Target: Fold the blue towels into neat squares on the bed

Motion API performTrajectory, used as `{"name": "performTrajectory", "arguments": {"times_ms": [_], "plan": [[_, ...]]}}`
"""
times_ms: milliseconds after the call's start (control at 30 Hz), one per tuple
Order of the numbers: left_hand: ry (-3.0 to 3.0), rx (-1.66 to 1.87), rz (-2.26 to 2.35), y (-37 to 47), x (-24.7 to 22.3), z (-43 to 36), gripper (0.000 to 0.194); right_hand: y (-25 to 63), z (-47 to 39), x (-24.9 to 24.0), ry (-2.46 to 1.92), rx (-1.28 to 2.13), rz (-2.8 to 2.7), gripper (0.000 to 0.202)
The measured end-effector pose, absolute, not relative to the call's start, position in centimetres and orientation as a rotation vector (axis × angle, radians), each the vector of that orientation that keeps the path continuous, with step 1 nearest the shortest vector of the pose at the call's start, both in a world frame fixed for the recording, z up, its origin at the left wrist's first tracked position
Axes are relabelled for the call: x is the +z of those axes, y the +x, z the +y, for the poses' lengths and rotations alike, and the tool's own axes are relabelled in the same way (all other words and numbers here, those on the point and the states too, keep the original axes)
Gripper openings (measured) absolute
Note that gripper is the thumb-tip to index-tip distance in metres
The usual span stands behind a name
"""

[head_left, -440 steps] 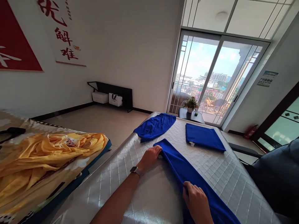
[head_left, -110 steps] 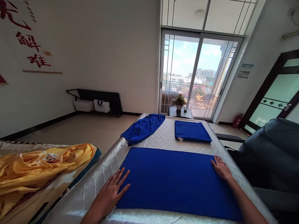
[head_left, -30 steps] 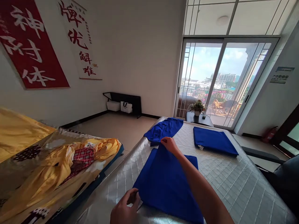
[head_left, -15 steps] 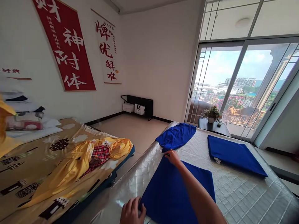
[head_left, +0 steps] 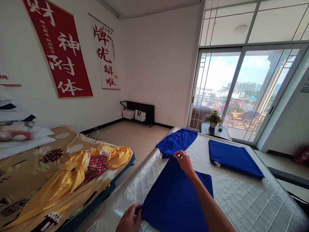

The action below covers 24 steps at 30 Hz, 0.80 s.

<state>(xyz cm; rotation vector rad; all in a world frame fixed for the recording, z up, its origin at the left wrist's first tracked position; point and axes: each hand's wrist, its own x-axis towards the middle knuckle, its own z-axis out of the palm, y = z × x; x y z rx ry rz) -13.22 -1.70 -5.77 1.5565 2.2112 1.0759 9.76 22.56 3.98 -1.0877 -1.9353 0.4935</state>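
Note:
A folded blue cloth lies on a silver quilted mattress. My right hand reaches across it and pinches its far left corner, which is raised a little. At the near left corner, my left hand has its fingers closed on the cloth's edge; the lower part of this hand is cut off by the frame. Just beyond my right hand sits a crumpled blue cloth. To the right lies a flat, folded blue cloth with a small white tag at its left edge.
On the left, a bed with a patterned tan sheet holds a yellow garment with red plaid and a pile of pillows. A narrow floor gap separates bed and mattress. A potted plant stands on a dark table before the sliding glass door.
My right hand has lifted the cloth's far left corner slightly. My left hand keeps to the near corner. The view has shifted a little to the right.

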Motion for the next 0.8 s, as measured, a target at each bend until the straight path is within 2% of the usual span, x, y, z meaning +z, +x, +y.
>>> {"name": "performTrajectory", "arguments": {"times_ms": [167,367,533,800], "plan": [[1.798,1.261,2.181,-13.3,-1.4,-0.9,0.039,18.1,16.8,9.5,-0.994,0.592,-1.772,0.036],[2.458,1.574,2.08,-9.5,8.1,0.2,0.039,27.0,10.2,14.1,-0.946,0.63,-1.565,0.039],[2.734,1.562,1.933,-5.5,14.9,-0.3,0.035,33.2,6.4,16.2,-1.04,0.578,-1.51,0.041],[2.833,1.475,1.895,-1.3,21.2,0.5,0.047,37.8,2.6,17.5,-1.147,0.422,-1.346,0.042]]}}
